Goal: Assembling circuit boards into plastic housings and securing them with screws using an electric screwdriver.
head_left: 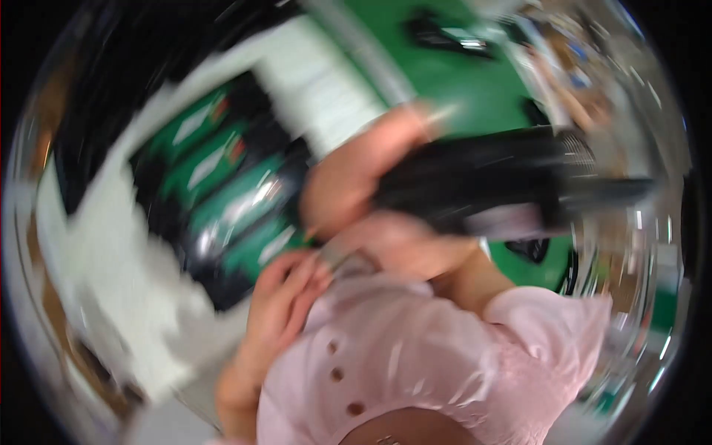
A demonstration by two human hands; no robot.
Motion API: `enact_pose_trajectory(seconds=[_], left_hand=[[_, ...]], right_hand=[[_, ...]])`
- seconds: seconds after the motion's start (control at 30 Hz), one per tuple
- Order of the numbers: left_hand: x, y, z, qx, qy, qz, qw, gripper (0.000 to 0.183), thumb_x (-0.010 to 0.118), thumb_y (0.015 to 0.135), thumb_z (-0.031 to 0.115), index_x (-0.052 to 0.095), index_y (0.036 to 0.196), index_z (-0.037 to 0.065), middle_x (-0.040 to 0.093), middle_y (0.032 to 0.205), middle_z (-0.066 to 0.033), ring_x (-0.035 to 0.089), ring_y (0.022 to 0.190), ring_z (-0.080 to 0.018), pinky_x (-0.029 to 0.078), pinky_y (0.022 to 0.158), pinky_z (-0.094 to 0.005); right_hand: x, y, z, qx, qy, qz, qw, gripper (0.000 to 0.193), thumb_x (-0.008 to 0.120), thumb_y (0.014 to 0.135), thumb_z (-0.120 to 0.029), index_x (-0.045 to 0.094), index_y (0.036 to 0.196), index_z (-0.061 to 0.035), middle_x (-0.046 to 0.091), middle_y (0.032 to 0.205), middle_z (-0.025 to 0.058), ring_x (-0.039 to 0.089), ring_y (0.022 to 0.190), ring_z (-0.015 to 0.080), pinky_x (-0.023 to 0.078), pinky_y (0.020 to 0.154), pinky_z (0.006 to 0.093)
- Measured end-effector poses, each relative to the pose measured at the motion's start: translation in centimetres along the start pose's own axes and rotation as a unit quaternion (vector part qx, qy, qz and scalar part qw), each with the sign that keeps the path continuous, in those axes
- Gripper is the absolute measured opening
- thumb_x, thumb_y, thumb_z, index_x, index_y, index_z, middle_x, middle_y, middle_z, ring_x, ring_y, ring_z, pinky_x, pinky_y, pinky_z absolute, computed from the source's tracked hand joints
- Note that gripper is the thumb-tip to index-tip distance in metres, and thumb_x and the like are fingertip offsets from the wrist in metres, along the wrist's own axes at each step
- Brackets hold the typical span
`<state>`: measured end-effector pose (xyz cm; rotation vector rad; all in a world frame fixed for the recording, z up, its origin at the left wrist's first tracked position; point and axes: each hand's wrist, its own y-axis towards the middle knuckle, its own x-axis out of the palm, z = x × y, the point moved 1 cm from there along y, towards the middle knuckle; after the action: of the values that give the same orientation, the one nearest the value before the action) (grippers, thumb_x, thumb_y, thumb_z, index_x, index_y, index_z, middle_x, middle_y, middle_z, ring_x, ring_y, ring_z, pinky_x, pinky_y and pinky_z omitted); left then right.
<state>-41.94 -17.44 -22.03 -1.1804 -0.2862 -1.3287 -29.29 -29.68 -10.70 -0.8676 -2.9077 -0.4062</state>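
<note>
Strong motion blur smears the whole view. At my waist, my left hand [288, 295] has its fingers bent and pressed together beside a small greyish patch [347, 261]. Whatever those fingers grip, if anything, I cannot make out. Close to the same patch lies my right hand [397, 245], its fingers too smeared to read. Just beyond the hands is a blurred bare limb [363, 167], perhaps a leg. Left of it, a black tray-like holder [256, 89] carries several green packs [222, 152] with pale labels, one of them shiny.
The holder rests on a white surface [111, 274]. A large dark object [475, 178] extends to the right of my hands. Behind it is a green floor [482, 96] with a dark item [449, 33] on it. Another person's arm [567, 96] appears at the far right.
</note>
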Motion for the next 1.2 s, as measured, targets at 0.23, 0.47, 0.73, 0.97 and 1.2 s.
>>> enact_pose_trajectory(seconds=[0.23,0.47,0.73,0.97,1.2], left_hand=[[-1.3,-0.2,-0.2,0.025,-0.157,-0.037,0.987,0.02,0.054,0.084,0.01,0.055,0.102,0.001,0.058,0.094,-0.0068,0.055,0.084,-0.0119,0.045,0.078,-0.0237],[-1.6,0.5,-0.3,0.053,-0.17,-0.052,0.983,0.018,0.05,0.085,0.006,0.054,0.102,0.002,0.056,0.092,-0.0048,0.054,0.081,-0.0098,0.045,0.074,-0.0218],[-1.7,0.6,-0.3,0.036,-0.174,-0.046,0.983,0.018,0.052,0.085,0.008,0.055,0.101,0.002,0.057,0.092,-0.0045,0.053,0.08,-0.0102,0.044,0.075,-0.0231],[-1.8,0.6,-0.4,0.042,-0.182,-0.048,0.981,0.018,0.055,0.084,0.011,0.056,0.1,0.003,0.057,0.093,-0.0052,0.054,0.084,-0.0111,0.044,0.078,-0.0246],[-0.5,0.2,0.4,0.084,-0.174,-0.065,0.979,0.03,0.051,0.08,0.002,0.047,0.11,0.0,0.052,0.106,-0.0081,0.051,0.097,-0.017,0.042,0.087,-0.0285]], right_hand=[[2.4,3.5,5.3,-0.132,0.02,0.068,0.989,0.03,0.05,0.073,-0.014,0.041,0.101,-0.007,0.041,0.056,-0.0007,0.04,0.048,0.0107,0.035,0.053,0.0276],[3.5,3.3,5.7,-0.092,-0.029,0.08,0.992,0.03,0.05,0.071,-0.013,0.041,0.099,-0.0065,0.039,0.055,-0.0007,0.038,0.045,0.0106,0.035,0.051,0.0276],[3.7,3.6,5.9,-0.062,-0.049,0.079,0.994,0.027,0.051,0.07,-0.013,0.039,0.093,-0.0072,0.039,0.054,-0.0004,0.038,0.044,0.0105,0.034,0.049,0.0263],[3.8,4.0,5.8,-0.044,-0.062,0.036,0.996,0.025,0.056,0.071,-0.009,0.038,0.088,-0.008,0.042,0.058,0.0012,0.039,0.044,0.0106,0.034,0.048,0.0263],[2.8,4.4,6.7,-0.071,-0.08,0.036,0.994,0.027,0.063,0.056,-0.005,0.051,0.08,-0.0016,0.049,0.062,-0.0018,0.044,0.055,0.0063,0.04,0.051,0.0223]])
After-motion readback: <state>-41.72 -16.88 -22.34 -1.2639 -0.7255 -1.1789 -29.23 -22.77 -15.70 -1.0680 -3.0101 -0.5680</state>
